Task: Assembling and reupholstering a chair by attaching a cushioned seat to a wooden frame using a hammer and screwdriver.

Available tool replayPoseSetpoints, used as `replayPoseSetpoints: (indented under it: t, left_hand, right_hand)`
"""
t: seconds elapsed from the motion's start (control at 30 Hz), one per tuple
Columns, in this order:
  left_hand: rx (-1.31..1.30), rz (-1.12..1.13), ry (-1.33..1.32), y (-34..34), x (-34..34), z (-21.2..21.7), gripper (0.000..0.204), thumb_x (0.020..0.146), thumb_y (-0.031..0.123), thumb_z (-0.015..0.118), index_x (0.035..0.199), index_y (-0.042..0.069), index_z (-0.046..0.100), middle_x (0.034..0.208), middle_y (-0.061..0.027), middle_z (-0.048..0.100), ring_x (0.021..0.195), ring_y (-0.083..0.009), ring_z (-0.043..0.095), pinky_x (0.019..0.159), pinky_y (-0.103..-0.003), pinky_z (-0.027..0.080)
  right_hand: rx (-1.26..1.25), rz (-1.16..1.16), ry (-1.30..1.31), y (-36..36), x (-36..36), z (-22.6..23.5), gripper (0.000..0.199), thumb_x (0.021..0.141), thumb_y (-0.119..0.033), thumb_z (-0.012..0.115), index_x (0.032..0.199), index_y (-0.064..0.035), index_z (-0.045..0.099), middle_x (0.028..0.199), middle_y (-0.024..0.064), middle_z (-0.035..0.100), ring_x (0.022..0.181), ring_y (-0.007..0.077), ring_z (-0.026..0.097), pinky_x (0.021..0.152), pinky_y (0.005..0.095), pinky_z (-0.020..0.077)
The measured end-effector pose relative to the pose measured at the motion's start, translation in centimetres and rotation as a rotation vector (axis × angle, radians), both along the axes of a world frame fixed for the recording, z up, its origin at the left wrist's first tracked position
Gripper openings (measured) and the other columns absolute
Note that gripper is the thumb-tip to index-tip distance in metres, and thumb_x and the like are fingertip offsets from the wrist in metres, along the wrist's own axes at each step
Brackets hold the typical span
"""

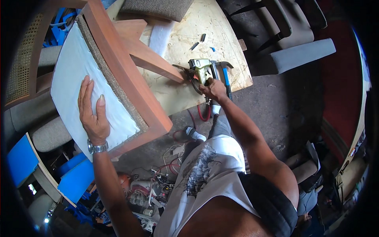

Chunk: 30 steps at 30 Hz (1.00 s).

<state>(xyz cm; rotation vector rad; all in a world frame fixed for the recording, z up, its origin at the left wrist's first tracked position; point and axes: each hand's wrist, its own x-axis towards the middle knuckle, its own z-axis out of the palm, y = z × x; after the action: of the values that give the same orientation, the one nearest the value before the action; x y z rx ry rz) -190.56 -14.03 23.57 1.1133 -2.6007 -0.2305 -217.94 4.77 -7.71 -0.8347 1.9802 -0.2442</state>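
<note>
The chair (124,65) is at the left of the worktop (233,47), and its seat (67,75) is under the left hand (92,118). On the right side of the worktop is the staple gun (203,67), in the right hand (215,90). The hammer (226,77) is just right of it. Little strips (195,46) lie behind the gun, and a cushion (160,8) lies farther back, to the left

Passage along right edge of tabletop (233,43); chair leg (157,65), staple gun (203,68), hammer (226,76) block near side.
</note>
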Motion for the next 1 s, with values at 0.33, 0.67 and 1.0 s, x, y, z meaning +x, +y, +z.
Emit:
replayPoseSetpoints:
  t: [0.33, 0.67, 1.0]
  left_hand:
    - [-0.027, -0.005, -0.015, -0.7, 0.6, -0.1, 0.042, 0.098, 0.014, 0.049, 0.138, 0.000, 0.051, 0.145, -0.0177, 0.049, 0.135, -0.0328, 0.046, 0.112, -0.044, 0.036]
    - [-0.061, 0.007, 0.042, -2.5, 2.9, 1.1, 0.037, 0.095, 0.013, 0.054, 0.129, 0.001, 0.059, 0.137, -0.0168, 0.057, 0.130, -0.0343, 0.050, 0.108, -0.044, 0.039]
    - [-0.122, 0.009, 0.162, -2.9, 6.3, 2.1, 0.030, 0.094, 0.013, 0.053, 0.121, 0.001, 0.062, 0.132, -0.0151, 0.060, 0.123, -0.0342, 0.055, 0.104, -0.042, 0.043]
  right_hand:
    - [-0.098, 0.029, 0.388, -1.6, -9.0, -2.8, 0.033, 0.080, -0.041, 0.063, 0.091, -0.0101, 0.070, 0.091, 0.0179, 0.071, 0.089, 0.0367, 0.069, 0.079, 0.0469, 0.0536]
    - [-0.521, 0.344, 0.337, -5.8, 3.2, -4.3, 0.034, 0.090, -0.026, 0.057, 0.120, -0.0094, 0.055, 0.111, 0.0155, 0.057, 0.104, 0.0353, 0.057, 0.081, 0.0465, 0.0522]
    - [-0.182, 0.342, 0.117, -6.4, 5.8, -7.3, 0.048, 0.089, -0.047, 0.059, 0.102, -0.0012, 0.065, 0.093, 0.0300, 0.067, 0.095, 0.0449, 0.066, 0.081, 0.0511, 0.0522]
